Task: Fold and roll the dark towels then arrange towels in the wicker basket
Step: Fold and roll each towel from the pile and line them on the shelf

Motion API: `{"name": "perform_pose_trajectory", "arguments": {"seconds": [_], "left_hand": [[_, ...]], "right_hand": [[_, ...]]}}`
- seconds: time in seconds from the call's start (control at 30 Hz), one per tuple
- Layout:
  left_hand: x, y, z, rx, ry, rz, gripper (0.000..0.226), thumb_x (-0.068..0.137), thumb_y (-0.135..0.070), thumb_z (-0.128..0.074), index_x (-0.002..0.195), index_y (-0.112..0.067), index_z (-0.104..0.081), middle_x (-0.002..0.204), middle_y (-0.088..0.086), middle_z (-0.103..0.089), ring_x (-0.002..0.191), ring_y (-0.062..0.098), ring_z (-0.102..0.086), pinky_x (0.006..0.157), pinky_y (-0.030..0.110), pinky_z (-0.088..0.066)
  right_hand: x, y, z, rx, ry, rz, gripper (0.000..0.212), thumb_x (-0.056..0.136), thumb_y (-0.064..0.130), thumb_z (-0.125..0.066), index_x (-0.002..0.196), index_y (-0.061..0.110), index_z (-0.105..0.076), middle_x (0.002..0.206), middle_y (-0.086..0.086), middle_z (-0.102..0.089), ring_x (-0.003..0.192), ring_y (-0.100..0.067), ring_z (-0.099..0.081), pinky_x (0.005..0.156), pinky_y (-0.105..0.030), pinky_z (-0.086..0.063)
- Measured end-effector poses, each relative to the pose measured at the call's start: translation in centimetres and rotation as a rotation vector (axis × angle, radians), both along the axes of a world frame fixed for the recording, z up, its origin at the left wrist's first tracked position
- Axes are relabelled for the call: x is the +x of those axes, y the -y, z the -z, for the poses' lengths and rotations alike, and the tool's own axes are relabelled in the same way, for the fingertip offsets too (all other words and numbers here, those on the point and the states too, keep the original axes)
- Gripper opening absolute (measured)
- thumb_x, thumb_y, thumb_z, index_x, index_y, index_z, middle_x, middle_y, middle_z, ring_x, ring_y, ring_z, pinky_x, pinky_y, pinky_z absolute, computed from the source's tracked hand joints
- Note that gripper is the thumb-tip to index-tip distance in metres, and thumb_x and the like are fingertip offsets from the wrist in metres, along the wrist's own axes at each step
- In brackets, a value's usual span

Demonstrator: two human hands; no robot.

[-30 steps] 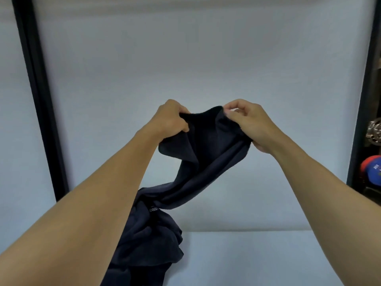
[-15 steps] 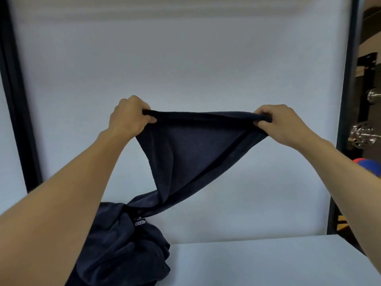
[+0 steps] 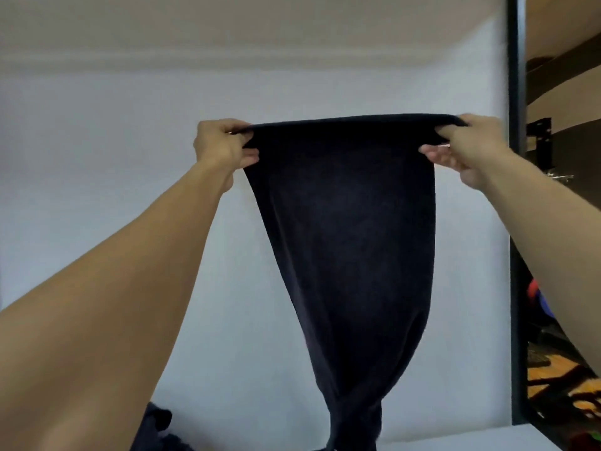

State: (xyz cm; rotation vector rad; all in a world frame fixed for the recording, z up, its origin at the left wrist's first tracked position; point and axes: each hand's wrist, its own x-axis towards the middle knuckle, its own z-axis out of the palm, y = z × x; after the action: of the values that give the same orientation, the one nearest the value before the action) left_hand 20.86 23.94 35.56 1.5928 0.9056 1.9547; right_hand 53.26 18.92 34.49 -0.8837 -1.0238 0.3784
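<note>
The left hand point(image 3: 224, 148) is gripping one top corner of a dark towel point(image 3: 351, 242), its fingers curled tight over the hem. The right hand point(image 3: 468, 148) is pinching the opposite top corner in the same way, thumb beneath and fingers folded over the edge. Both hands are being held up at about the same height, well apart, so the top hem is running nearly straight and taut between them.

The towel is hanging down in front of a pale wall point(image 3: 97, 190). It is narrowing as it drops, its two sides drawing in toward a gathered, twisted lower end near the bottom of the view. That lower end is reaching down to the white counter point(image 3: 455, 439); whether it is resting there or just hanging over it cannot be told.

More dark cloth point(image 3: 156, 428) is lying bunched at the bottom left, partly hidden behind the left forearm; it is sitting apart from the hanging towel's lower end as far as can be seen.

A black post point(image 3: 517, 222) is standing upright at the right, just beyond the right hand, with blurred shelves and clutter behind it.
</note>
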Motion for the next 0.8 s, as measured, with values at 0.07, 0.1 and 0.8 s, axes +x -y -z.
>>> {"name": "perform_pose_trajectory", "arguments": {"seconds": [0.07, 0.1, 0.8], "left_hand": [[0.8, -1.2, -1.1, 0.019, 0.046, -0.011, 0.017, 0.093, 0.003, -0.058, 0.093, -0.009, -0.070, 0.098, 0.013, -0.070, 0.075, 0.029, -0.073, 0.069, 0.031, -0.062], [1.0, -1.8, -1.6, 0.026, 0.060, -0.015, 0.017, 0.092, 0.003, -0.058, 0.092, -0.009, -0.071, 0.098, 0.013, -0.070, 0.075, 0.028, -0.074, 0.069, 0.031, -0.062], [-2.2, 11.7, -2.6, 0.207, 0.019, -0.025, 0.011, 0.096, -0.013, -0.057, 0.099, -0.018, -0.067, 0.096, 0.003, -0.069, 0.072, 0.014, -0.065, 0.073, 0.026, -0.059]], "right_hand": [[0.8, -1.4, -1.3, 0.019, -0.010, -0.005, 0.009, 0.096, 0.004, -0.054, 0.095, 0.010, -0.060, 0.103, -0.014, -0.065, 0.066, -0.021, -0.072, 0.057, -0.020, -0.055], [1.1, -2.1, -1.9, 0.026, -0.012, -0.006, 0.009, 0.096, 0.003, -0.053, 0.097, 0.008, -0.060, 0.103, -0.013, -0.065, 0.068, -0.022, -0.072, 0.058, -0.021, -0.056], [-0.3, 8.6, -2.1, 0.238, 0.129, 0.071, 0.014, 0.098, 0.027, -0.049, 0.096, 0.014, -0.053, 0.092, 0.003, -0.061, 0.070, -0.011, -0.057, 0.070, -0.029, -0.060]]}}
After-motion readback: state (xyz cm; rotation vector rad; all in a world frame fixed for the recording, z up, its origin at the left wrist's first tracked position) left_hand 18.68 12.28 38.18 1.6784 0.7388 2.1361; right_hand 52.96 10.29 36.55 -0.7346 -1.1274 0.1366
